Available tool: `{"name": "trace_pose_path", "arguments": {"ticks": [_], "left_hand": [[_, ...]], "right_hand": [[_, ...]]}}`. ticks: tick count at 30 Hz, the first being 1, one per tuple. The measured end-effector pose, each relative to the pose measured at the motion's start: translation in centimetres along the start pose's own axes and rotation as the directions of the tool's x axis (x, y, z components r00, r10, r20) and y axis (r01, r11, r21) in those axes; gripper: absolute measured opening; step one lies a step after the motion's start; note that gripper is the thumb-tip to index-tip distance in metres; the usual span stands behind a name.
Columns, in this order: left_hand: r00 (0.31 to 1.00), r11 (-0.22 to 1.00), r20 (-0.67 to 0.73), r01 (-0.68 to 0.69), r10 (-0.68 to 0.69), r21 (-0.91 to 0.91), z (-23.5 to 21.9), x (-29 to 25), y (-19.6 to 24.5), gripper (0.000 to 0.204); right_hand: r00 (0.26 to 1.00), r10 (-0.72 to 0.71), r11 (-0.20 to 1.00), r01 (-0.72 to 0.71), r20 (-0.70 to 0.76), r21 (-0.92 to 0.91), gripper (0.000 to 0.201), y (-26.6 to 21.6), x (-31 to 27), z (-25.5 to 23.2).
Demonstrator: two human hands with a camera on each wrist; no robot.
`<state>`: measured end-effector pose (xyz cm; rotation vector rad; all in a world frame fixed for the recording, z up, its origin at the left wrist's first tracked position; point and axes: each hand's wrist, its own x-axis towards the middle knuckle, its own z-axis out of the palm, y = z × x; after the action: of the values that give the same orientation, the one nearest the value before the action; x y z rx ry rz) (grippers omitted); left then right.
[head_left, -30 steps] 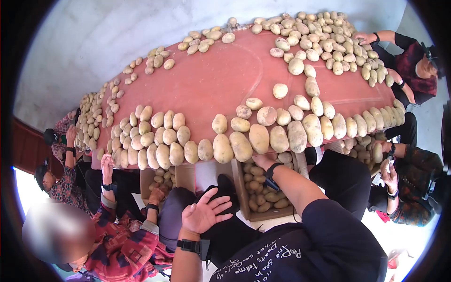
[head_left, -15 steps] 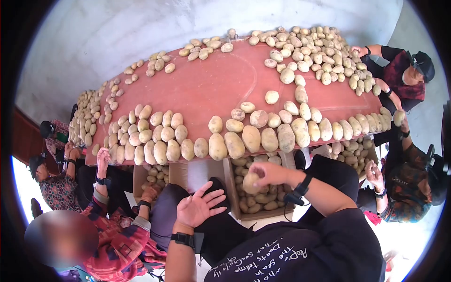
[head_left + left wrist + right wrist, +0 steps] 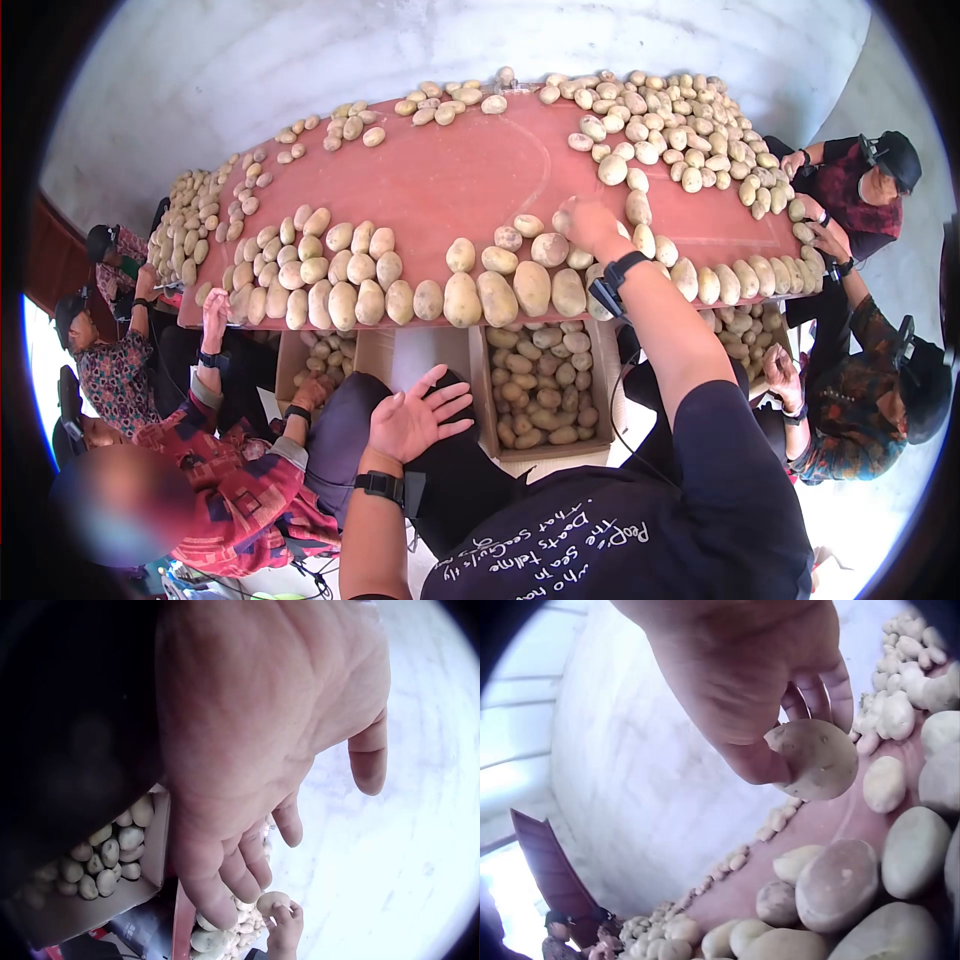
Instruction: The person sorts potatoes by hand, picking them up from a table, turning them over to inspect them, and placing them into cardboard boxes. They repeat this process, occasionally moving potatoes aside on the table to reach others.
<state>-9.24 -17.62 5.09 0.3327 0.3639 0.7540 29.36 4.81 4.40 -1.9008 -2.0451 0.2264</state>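
Note:
My right hand reaches over the red table, above potatoes near its front edge. In the right wrist view, the thumb and fingers of that hand pinch a potato, held above the others. My left hand lies palm up over my lap, fingers spread and holding nothing; the left wrist view shows the same hand with relaxed fingers. Between the two arms, a cardboard box full of potatoes sits below the table edge.
A row of potatoes lines the front edge, with a large heap at the back right and more at the left. Other people sit on both sides, one in a red patterned top. More potato boxes stand under the table edge.
My right hand has come up out of the box with a potato and moved forward over the table. My left hand stays palm up. At the right, a neighbour's hand has reached to the table edge.

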Motion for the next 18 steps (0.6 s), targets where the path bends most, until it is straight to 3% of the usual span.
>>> {"name": "trace_pose_path", "arguments": {"ticks": [1,2,5,7,8,9,11,13,16,18], "left_hand": [[1.000,1.000,0.007,-0.003,0.003,0.000,0.0,0.0,0.0,0.077],[1.000,1.000,-0.003,-0.007,0.007,-0.001,0.0,-0.1,0.0,0.078],[1.000,1.000,-0.013,-0.005,0.004,-0.002,0.0,-0.2,-0.2,0.079],[1.000,1.000,-0.007,-0.004,0.004,0.005,-0.2,-0.2,-0.2,0.078],[1.000,1.000,-0.002,-0.007,0.007,0.005,-0.3,-0.1,-0.1,0.077],[1.000,1.000,-0.003,-0.003,0.003,0.009,-0.3,-0.1,-0.2,0.077],[1.000,1.000,-0.011,-0.009,0.010,0.018,-0.2,-0.2,-0.2,0.078],[1.000,0.999,-0.018,-0.014,0.015,0.030,-0.1,-0.2,-0.3,0.078],[1.000,0.999,-0.012,-0.020,0.021,0.039,0.0,-0.2,-0.5,0.078],[1.000,0.999,-0.010,-0.022,0.023,0.042,0.0,-0.3,-0.6,0.078]], "right_hand": [[0.997,-0.005,1.000,0.006,0.072,-0.017,0.036,0.8,0.2,1.4],[0.995,-0.097,0.993,0.095,0.020,0.074,0.039,0.8,0.1,1.8],[0.993,-0.116,0.986,0.115,0.005,0.123,0.040,0.2,-1.1,1.5],[0.919,-0.211,0.966,0.248,-0.334,0.070,0.035,-0.6,-3.4,1.4],[0.927,-0.188,0.948,0.257,-0.324,0.185,0.033,-2.4,-5.2,-0.7],[0.875,-0.210,0.913,0.336,-0.437,0.234,0.032,-3.1,-7.0,-0.8],[0.869,-0.213,0.852,0.389,-0.446,0.351,0.030,-4.1,-11.0,-1.2],[0.901,-0.185,0.841,0.352,-0.393,0.410,0.024,-3.7,-15.4,-0.1],[0.935,0.156,0.628,0.155,-0.318,0.763,0.012,-2.3,-20.3,2.5],[0.806,0.573,0.313,-0.050,-0.146,0.949,0.015,0.1,-21.4,4.2]]}}
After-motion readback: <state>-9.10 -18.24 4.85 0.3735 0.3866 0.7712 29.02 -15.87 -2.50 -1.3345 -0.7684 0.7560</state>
